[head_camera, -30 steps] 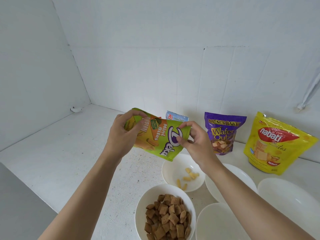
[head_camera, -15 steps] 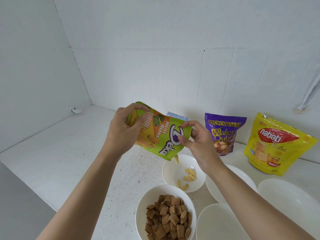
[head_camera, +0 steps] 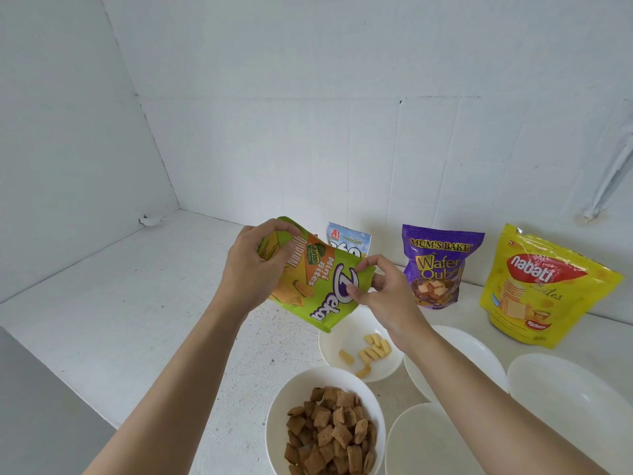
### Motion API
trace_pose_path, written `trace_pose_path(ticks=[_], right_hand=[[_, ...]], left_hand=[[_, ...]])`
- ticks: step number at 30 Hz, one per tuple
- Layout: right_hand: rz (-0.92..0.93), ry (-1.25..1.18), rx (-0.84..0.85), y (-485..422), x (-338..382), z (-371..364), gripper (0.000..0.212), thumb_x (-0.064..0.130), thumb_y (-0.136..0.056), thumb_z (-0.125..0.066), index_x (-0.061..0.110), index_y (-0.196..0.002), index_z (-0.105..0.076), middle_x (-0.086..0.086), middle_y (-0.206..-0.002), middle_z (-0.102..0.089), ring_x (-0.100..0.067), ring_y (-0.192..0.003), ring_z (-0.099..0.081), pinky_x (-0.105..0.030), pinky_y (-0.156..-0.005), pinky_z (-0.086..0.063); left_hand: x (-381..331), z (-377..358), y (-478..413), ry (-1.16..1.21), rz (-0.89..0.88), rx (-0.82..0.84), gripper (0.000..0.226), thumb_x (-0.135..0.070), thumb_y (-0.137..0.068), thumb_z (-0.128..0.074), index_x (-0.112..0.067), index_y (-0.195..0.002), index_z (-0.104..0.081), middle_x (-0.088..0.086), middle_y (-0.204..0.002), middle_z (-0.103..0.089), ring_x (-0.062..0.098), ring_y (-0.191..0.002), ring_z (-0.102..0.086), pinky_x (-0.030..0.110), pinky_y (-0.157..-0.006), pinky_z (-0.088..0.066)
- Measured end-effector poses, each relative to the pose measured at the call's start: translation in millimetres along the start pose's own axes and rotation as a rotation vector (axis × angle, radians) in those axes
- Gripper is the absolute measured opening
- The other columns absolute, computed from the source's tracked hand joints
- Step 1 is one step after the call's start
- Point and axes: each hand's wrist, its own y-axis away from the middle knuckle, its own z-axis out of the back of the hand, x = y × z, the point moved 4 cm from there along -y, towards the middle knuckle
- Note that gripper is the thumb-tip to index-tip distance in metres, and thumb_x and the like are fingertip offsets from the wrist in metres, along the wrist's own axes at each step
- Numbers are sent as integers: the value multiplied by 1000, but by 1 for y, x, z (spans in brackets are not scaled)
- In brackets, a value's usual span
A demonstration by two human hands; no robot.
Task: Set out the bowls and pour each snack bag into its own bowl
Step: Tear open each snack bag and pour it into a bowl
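A green Deka Mini Bites bag [head_camera: 318,286] is tilted mouth-down over a small white bowl [head_camera: 334,344] that holds several yellow wafer bites [head_camera: 371,349]. My left hand [head_camera: 250,272] grips the bag's raised bottom end. My right hand [head_camera: 380,293] pinches the bag near its lower opening. In front, a white bowl [head_camera: 284,402] is filled with brown square snacks [head_camera: 330,433]. Three white bowls with nothing in them stand to the right: one [head_camera: 469,358] behind my right wrist, one [head_camera: 421,440] at the front, one [head_camera: 568,389] far right.
Along the tiled back wall stand a purple Mum's Bake Wafer Qubes bag [head_camera: 436,265], a yellow Nabati bag [head_camera: 537,286] and a small white-blue packet [head_camera: 347,236] behind the green bag. The white counter [head_camera: 120,303] stretches left to a corner; its front edge drops off at lower left.
The green bag has tipped steeper toward the small bowl, and more yellow bites have dropped in. Both hands keep their hold on the bag.
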Motion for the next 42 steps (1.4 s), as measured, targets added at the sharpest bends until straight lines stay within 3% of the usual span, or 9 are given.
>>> trace_pose_path(ticks=[5,11,14,16,18,24,34,37,42], right_hand=[[34,4,-15,0,5,0,29,-3,-86,-74,18,-94,-57,-10,-93,-78,-29,-94,-74,-43,-75,-60],[114,-14,-28,-3,20,-3,31,-3,-85,-75,21,-93,-58,-18,-94,-76,-33,-95,-72,-36,-72,-59],[173,-20,-30,-5,32,-4,29,-1,-86,-75,23,-92,-60,-20,-96,-75,-36,-95,-71,-44,-71,-58],[212,-62,-21,-6,41,-4,28,-2,-87,-74,21,-94,-60,-22,-98,-74,-38,-96,-71,-56,-79,-56],[223,-136,-9,-5,46,-4,27,-5,-87,-72,17,-98,-59,-26,-102,-73,-43,-99,-69,-59,-84,-55],[159,-219,-4,-3,41,-2,29,-10,-87,-69,16,-95,-58,-23,-103,-74,-31,-94,-72,-43,-81,-59],[-56,-195,-88,1,-5,6,33,-14,-87,-66,16,-88,-54,-16,-93,-74,-29,-90,-71,-44,-81,-55],[-134,-210,-94,2,-15,7,34,-17,-85,-65,15,-87,-53,-17,-97,-73,-31,-92,-70,-47,-86,-54],[-127,-316,-56,0,-11,7,33,-19,-87,-62,12,-91,-53,-18,-97,-73,-33,-94,-70,-49,-90,-53]], left_hand=[[2,3,-2,11,2,-8,23,-24,-98,-67,-46,-94,-71,0,-116,-62,21,-100,-68,37,-73,-61],[-6,9,-6,61,-8,-35,20,-24,-98,-66,-43,-97,-71,10,-114,-66,27,-96,-71,39,-69,-61],[-18,16,-9,70,-49,-59,20,-24,-96,-67,-43,-97,-71,10,-113,-66,28,-94,-71,41,-72,-61],[-29,22,-11,65,-102,-83,21,-24,-95,-67,-45,-95,-71,8,-115,-64,25,-94,-69,39,-73,-59],[-40,28,-13,58,-158,-93,23,-24,-95,-67,-46,-95,-71,4,-118,-62,20,-97,-67,36,-75,-58],[-50,24,-15,-9,-197,-22,21,-25,-98,-66,-45,-100,-71,1,-116,-61,14,-97,-64,28,-69,-54],[-29,-5,-6,-142,-130,181,28,-23,-96,-66,-47,-110,-68,-3,-114,-55,12,-99,-62,31,-78,-60],[-23,-13,-4,-179,-116,224,29,-22,-97,-66,-47,-111,-67,-2,-115,-55,14,-100,-62,34,-78,-62],[-25,-9,-8,-146,-115,150,23,-26,-96,-69,-46,-107,-68,0,-114,-63,18,-97,-67,39,-76,-63]])
